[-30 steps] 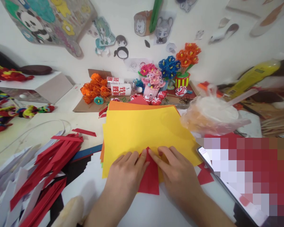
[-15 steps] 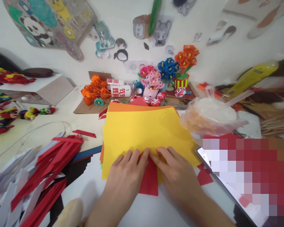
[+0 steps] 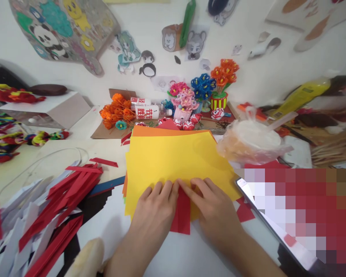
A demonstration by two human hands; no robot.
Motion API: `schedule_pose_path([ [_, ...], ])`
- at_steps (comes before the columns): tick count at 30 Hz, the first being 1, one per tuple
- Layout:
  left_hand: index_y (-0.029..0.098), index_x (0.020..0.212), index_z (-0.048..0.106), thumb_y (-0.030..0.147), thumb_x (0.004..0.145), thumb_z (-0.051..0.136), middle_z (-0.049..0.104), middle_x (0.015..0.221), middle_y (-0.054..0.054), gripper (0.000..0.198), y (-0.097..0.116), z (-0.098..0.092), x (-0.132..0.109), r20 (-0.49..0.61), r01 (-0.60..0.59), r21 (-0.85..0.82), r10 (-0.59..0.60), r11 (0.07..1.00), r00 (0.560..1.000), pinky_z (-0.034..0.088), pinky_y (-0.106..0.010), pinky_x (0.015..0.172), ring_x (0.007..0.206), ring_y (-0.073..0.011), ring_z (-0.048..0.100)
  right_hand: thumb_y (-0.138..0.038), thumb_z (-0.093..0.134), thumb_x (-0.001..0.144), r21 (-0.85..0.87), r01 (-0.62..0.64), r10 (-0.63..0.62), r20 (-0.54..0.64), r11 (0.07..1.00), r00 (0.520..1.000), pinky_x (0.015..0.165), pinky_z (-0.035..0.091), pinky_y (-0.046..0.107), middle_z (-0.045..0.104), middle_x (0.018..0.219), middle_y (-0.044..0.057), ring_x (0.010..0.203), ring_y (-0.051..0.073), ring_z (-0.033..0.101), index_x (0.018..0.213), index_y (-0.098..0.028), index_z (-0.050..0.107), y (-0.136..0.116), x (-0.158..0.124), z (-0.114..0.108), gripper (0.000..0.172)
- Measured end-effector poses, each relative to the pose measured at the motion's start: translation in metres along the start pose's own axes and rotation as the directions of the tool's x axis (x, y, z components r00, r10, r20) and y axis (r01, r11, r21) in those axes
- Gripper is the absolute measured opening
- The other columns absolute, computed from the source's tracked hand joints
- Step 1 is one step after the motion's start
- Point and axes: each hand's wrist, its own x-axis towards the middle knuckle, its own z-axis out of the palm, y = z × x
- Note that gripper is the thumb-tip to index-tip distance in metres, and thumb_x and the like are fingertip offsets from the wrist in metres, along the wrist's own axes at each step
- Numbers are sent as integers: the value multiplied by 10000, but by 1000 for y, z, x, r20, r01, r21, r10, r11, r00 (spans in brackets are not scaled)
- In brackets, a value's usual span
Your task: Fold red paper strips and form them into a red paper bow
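Observation:
A red paper strip [image 3: 182, 215] lies over the near edge of a stack of coloured paper, with a yellow sheet [image 3: 173, 157] on top. A lengthwise fold line shows on the strip's near end. My left hand [image 3: 155, 209] presses the strip's left side and upper end, its fingers close together. From the right, my right hand [image 3: 215, 202] reaches its index finger to the strip's top, where it meets my left fingertips. Its other fingers are curled. Both hands hold the strip down at its top edge, which the fingertips partly hide.
Folded red strips [image 3: 72, 188] and white strips [image 3: 31, 227] pile up at the left. A phone [image 3: 276, 227] lies at the right, near a plastic-bagged cup [image 3: 253, 136]. Behind the stack stand orange craft flowers [image 3: 117, 111], a labelled bottle [image 3: 148, 111] and small flower pots [image 3: 219, 102].
My right index finger has slid left and up along the strip's top, against my left fingertips. The camera view has shifted slightly.

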Motion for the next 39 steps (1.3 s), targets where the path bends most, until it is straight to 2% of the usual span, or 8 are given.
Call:
schedule_pose_path([
  [5,120,1200,517,60,842,432,592,848,-34,373,0,-1,1,-9,11,-7,-11,1000,1000,495,-325,616,748,-181,579,21,366,731,-157,53,-51,18,986,999,540,410,328,654,900,108,704,206,496,1143,-100,659,-3,3,-1,519],
  [15,120,1231,532,50,810,484,604,829,-40,430,1,0,2,-49,33,-92,-37,995,998,487,-336,584,722,-197,589,36,389,694,-185,-1,-14,-81,983,997,535,329,303,669,825,69,702,188,489,994,-129,715,-4,-3,-5,473],
  [18,182,1139,593,140,884,461,588,784,-20,290,-3,3,2,-107,123,-313,-164,942,981,469,-303,586,690,-167,575,48,389,664,-159,7,-22,-92,987,995,521,330,304,655,784,73,680,187,482,970,-102,711,-5,-2,-5,469],
  [21,205,954,626,237,915,464,591,812,-11,170,-7,4,3,-103,263,-575,-388,775,916,453,-268,614,732,-141,575,46,391,652,-117,8,-20,-96,993,995,534,355,304,641,779,80,689,195,487,958,-109,709,-5,-1,-4,468],
  [23,195,855,610,289,899,497,594,828,-16,153,-8,4,4,-59,341,-629,-480,699,875,440,-286,644,771,-156,564,45,386,660,-64,-6,0,-96,998,995,544,376,300,628,775,81,698,197,495,969,-119,704,-4,-2,-3,473],
  [28,198,765,590,318,857,554,595,829,-23,155,-7,3,11,47,386,-596,-450,704,892,372,-359,710,828,-211,530,34,355,741,177,-118,134,-77,977,988,580,436,289,626,807,73,757,192,544,976,-159,691,-2,-4,0,454],
  [33,209,762,595,286,848,565,610,826,-7,119,-9,-4,14,104,338,-709,-382,618,918,348,-353,740,847,-200,537,-225,526,841,457,-390,409,60,800,910,656,480,313,663,904,59,786,191,593,1070,-199,649,2,10,-11,261],
  [39,211,756,611,316,831,574,617,806,-8,135,-11,-9,12,66,229,-829,-317,510,946,368,-316,735,817,-180,543,-384,635,784,706,-511,432,312,491,846,542,438,259,660,654,20,571,136,569,732,-178,683,7,19,-21,218],
])
